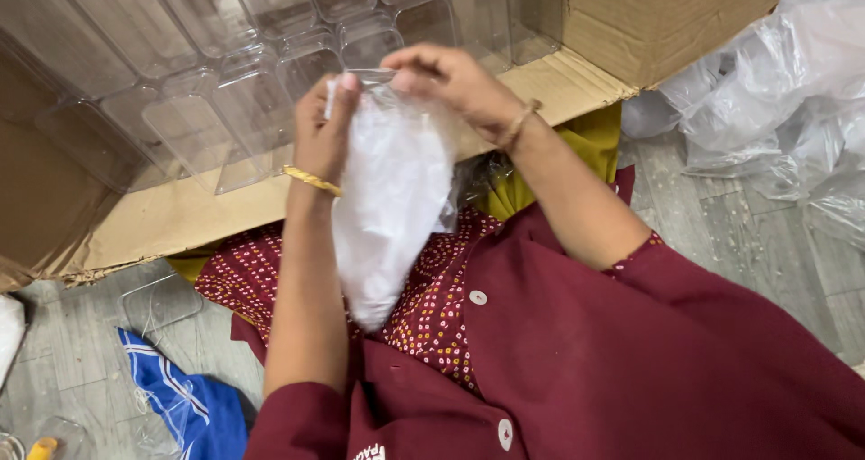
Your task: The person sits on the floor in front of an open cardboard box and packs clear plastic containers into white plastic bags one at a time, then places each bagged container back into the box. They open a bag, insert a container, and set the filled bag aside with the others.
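Both hands pinch a hanging bag's top.
Left hand (322, 127) and right hand (450, 80) grip the translucent white plastic bag (389, 199), long axis vertical, mouth up, over maroon lap, grey plank floor (757, 235), cardboard box (649, 18) beyond.

cardboard box (671, 14) top right | clear plastic containers (207, 72) stacked | blue cloth (194, 401) on floor | crumpled plastic sheeting (784, 100) right
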Demonstrator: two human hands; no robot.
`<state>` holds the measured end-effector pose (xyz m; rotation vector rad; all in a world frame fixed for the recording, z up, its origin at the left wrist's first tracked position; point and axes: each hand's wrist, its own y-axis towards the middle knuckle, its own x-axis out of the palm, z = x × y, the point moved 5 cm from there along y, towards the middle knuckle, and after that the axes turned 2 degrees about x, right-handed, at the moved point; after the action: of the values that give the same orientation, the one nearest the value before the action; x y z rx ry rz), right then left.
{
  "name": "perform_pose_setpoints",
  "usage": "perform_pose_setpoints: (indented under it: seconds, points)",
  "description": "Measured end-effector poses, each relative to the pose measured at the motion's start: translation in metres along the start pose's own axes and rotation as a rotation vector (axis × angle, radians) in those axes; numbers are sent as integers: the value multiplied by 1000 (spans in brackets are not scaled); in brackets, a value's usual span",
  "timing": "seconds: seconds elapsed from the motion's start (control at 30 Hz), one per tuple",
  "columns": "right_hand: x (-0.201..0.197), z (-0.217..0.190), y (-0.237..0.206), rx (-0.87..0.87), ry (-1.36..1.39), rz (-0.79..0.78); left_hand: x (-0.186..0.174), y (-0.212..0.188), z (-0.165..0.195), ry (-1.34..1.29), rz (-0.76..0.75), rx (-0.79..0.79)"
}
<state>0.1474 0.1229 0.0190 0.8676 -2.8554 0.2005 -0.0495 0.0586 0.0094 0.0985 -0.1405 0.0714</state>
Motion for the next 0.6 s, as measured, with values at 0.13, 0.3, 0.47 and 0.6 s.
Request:
perform_pose_setpoints:
  seconds: [0.13, 0.3, 0.47, 0.6]
  points:
    - [17, 6, 9, -80, 32, -95, 14, -1, -6, -254, -82, -23]
    - [5, 18, -10, 45, 542, -240, -5, -6, -18, -705, -19, -226]
    - [-31, -3, 26, -305, 767, -169, -32, 33, -24, -151, -54, 104]
    - [-34, 8, 83, -397, -238, 120, -41, 53, -21, 789, 238, 299]
